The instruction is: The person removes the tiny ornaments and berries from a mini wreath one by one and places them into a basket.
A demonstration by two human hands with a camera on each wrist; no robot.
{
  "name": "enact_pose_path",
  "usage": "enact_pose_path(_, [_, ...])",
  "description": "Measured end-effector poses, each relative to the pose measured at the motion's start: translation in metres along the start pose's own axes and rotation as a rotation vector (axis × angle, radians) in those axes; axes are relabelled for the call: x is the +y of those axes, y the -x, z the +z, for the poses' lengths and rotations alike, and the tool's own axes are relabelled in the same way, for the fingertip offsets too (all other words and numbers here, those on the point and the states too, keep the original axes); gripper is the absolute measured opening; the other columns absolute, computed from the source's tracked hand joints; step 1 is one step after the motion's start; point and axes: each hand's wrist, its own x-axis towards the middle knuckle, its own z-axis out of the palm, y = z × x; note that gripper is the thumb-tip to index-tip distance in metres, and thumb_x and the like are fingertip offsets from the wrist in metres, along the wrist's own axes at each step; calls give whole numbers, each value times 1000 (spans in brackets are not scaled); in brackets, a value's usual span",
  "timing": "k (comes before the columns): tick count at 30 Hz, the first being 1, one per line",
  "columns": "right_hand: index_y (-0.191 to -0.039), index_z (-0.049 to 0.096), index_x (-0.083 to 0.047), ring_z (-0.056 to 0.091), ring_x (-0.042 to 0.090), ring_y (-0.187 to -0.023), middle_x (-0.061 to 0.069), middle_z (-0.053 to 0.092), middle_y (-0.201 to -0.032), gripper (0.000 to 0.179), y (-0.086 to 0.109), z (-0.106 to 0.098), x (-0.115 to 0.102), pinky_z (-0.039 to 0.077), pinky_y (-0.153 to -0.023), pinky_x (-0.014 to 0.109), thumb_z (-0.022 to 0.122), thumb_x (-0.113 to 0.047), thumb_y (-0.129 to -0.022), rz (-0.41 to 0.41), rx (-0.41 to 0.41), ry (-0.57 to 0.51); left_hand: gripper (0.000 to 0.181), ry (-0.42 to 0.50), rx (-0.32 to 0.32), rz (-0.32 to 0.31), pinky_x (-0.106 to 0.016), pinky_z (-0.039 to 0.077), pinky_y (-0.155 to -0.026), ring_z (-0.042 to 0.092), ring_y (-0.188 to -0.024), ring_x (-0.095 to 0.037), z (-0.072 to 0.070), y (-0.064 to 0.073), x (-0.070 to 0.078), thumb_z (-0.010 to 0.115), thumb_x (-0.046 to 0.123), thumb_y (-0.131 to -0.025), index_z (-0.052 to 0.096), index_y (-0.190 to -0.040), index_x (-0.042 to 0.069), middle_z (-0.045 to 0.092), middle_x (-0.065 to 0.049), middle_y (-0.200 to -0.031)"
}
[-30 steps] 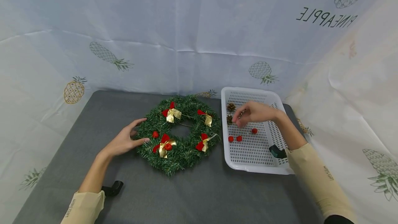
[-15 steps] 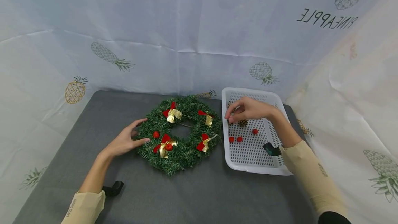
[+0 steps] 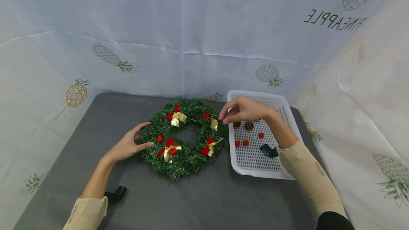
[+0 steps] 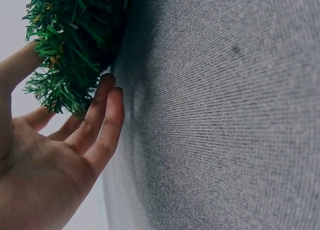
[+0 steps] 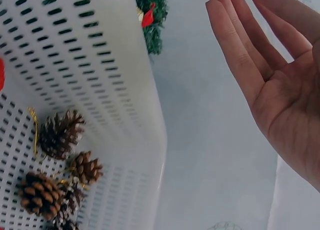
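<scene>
A green Christmas wreath (image 3: 191,160) lies on the table, trimmed with red-and-gold bows (image 3: 178,118) and small red balls (image 3: 159,138). At its left rim, my left hand (image 3: 127,144) holds the edge between thumb and fingers; the left wrist view shows its fingers (image 4: 102,125) curved around the green tips. My right hand (image 3: 244,110) hovers between the wreath and a white basket (image 3: 234,164), thumb and fingertips brought close together near the wreath's right side. Its fingertips are cut off in the right wrist view, so I cannot tell whether they pinch something small.
Inside the basket lie several pine cones (image 5: 40,195) and red balls (image 3: 245,143). The basket's raised rim (image 5: 159,115) stands beside the wreath on the grey table (image 3: 198,205). A pineapple-print cloth (image 3: 191,27) hangs behind.
My right hand has moved left from over the pine cones to the wreath's right edge, uncovering cones in the basket. The left hand and wreath have stayed in place.
</scene>
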Motion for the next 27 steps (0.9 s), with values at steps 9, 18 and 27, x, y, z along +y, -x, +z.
enact_pose_path(9, [-123, 78, 0, 81, 27, -108, 32, 73, -126, 22, -17, 6, -6, 66, -95, 44, 74, -8, -103, -45, -22, -2, 86, 12, 0, 4, -77, 49, -108, 46, -141, -72, 1, -1, 0, 76, 23, -103, 27, -171, 4, 25, -38, -173])
enact_pose_path(18, [-124, 78, -3, 77, 48, -113, 30, 74, -128, 21, -30, 11, -17, 66, -95, 36, 74, -8, -104, -70, -47, -2, 86, 1, 2, 11, -77, 50, -108, 46, -140, -72, 0, -1, -1, 76, 23, -103, 27, -171, 2, 27, -39, -172])
enact_pose_path(27, [-122, 79, -3, 81, 28, -110, 19, 76, -127, 21, -46, 20, -23, 64, -97, 54, 74, -4, -102, -81, -72, -22, 86, 5, 1, 15, -76, 50, -108, 46, -141, -72, -1, -1, -1, 76, 23, -103, 27, -171, 2, 26, -39, -172])
